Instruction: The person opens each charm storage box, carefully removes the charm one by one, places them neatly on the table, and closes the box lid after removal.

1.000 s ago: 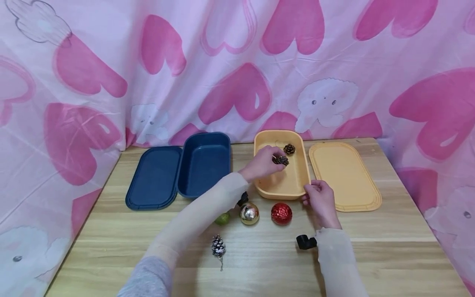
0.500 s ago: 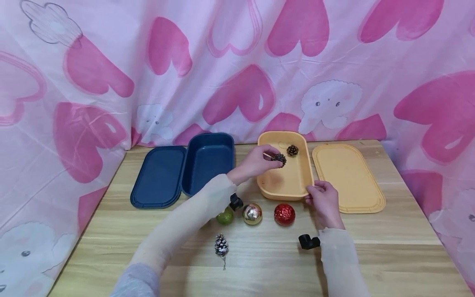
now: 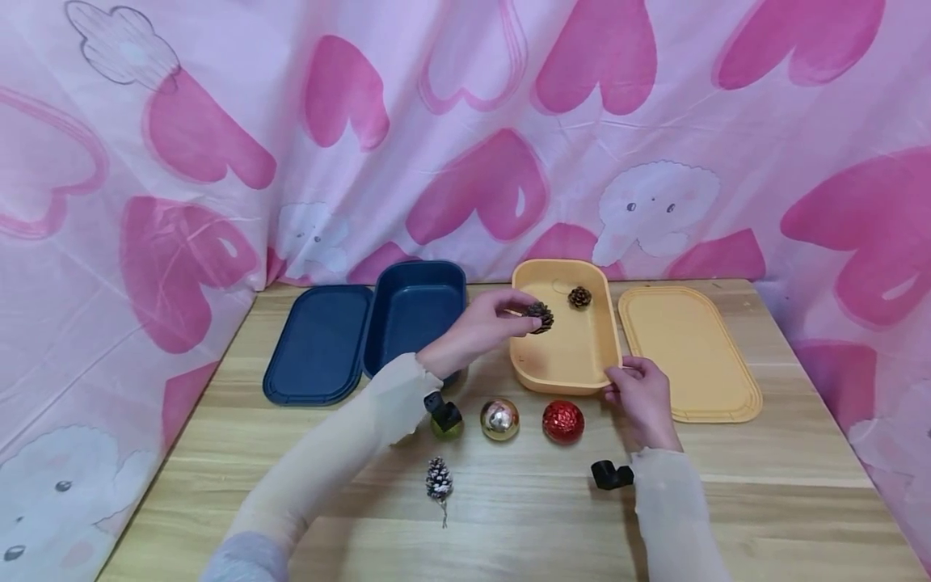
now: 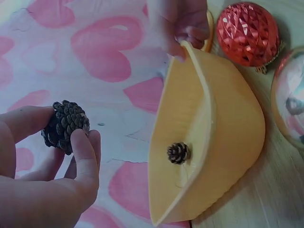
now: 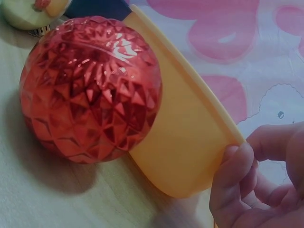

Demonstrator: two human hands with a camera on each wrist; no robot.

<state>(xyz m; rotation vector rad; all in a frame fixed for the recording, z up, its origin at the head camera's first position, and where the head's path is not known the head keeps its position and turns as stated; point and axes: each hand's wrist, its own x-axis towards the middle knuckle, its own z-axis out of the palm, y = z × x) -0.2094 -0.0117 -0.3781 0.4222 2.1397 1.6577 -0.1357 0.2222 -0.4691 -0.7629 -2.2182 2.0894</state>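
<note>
My left hand pinches a brown pine cone between thumb and fingers, above the left side of the yellow box. Inside that box, toward its back, lies another brown pine cone. The right hand grips the box's near right corner, thumb and fingers on the rim, as the right wrist view also shows. Just in front of the box sit a red faceted ball and a shiny gold ball. A green ball is partly hidden behind the left wrist's black camera mount.
A frosted pine cone with a string lies on the table nearer the person. The dark blue box stands left of the yellow one, its blue lid beside it. To the right lies the yellow lid. A pink curtain hangs behind.
My left hand has drawn back to the left with the pine cone, lifting it from over the middle of the yellow box. The right hand keeps its grip on the corner.
</note>
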